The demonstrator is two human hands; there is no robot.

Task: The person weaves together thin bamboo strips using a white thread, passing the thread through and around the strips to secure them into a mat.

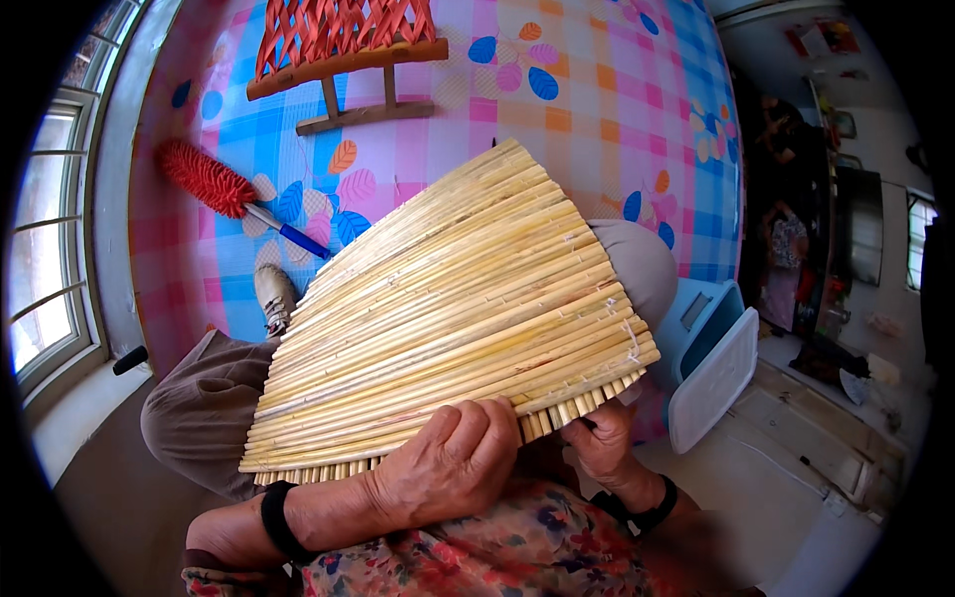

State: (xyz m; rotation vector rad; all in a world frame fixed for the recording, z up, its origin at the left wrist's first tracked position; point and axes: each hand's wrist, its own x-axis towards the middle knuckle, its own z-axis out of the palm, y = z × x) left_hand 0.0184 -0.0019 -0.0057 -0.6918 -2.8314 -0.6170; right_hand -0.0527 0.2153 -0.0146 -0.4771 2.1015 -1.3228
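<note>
A mat of pale yellow reed stalks (438, 298) lies across my lap, the stalks side by side and bound by thin white string that shows near its right end. Along the near edge the stalks fold under, and their cut ends form a second layer below. My left hand (453, 466) is closed on this near edge, its fingers curled over the stalks. Below the near right corner, my right hand (605, 446) pinches the edge of the under layer; some of its fingers are hidden behind the mat.
A patterned cloth in pink and blue checks (587, 90) spreads ahead. On it are a wooden stand (363, 119) with red woven strips and a red duster (209, 179) with a blue handle. At right stands a blue bin (696, 308) with a white lid (714, 383). A barred window (50, 229) is at left.
</note>
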